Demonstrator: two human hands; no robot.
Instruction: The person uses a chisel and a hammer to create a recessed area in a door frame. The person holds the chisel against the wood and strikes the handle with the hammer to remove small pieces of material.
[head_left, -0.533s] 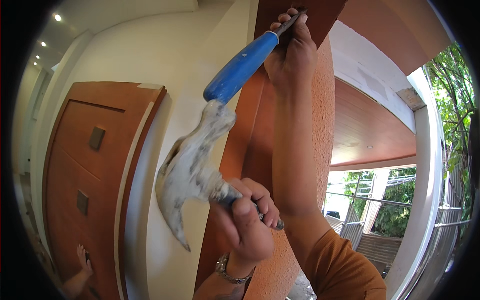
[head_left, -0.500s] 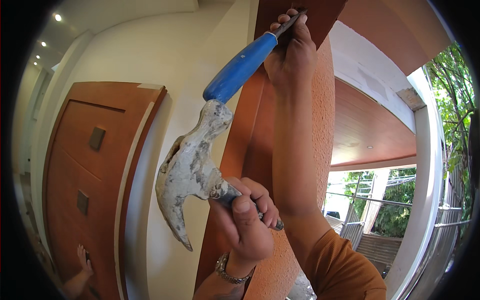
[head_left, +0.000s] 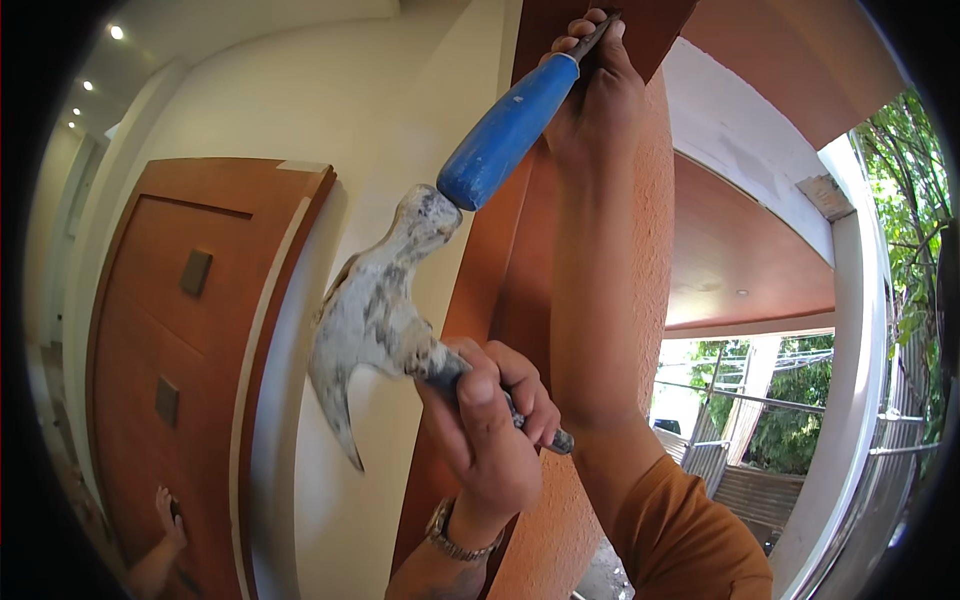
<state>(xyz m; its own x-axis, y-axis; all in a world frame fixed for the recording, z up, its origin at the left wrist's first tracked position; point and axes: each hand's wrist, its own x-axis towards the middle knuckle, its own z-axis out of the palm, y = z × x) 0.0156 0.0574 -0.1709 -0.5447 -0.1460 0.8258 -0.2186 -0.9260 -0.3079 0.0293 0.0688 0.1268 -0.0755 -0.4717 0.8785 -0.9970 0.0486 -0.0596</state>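
My left hand [head_left: 495, 430], with a metal-banded watch on its wrist, is wrapped round the dark handle of a claw hammer [head_left: 375, 310]. The hammer's head is worn and splotched with white and grey. Its face meets the butt of a blue-handled chisel [head_left: 510, 135], touching or almost touching it. High up, my right hand [head_left: 600, 95] is closed round the chisel's metal shaft. The chisel slants up to the right, its tip by the underside of a reddish-brown wooden frame [head_left: 650, 25]. I cannot make out exactly where the tip rests.
A reddish-brown door panel [head_left: 180, 330] leans at the left by a cream wall [head_left: 390, 110]. Another person's hand [head_left: 172, 520] touches its lower part. Behind my right arm is a rough orange wall [head_left: 655, 220]. Metal railings and trees [head_left: 790, 420] stand outside at the right.
The chisel and my right hand have shifted slightly up and right. The hammer has moved a little up and tilted, its face still at the chisel's butt.
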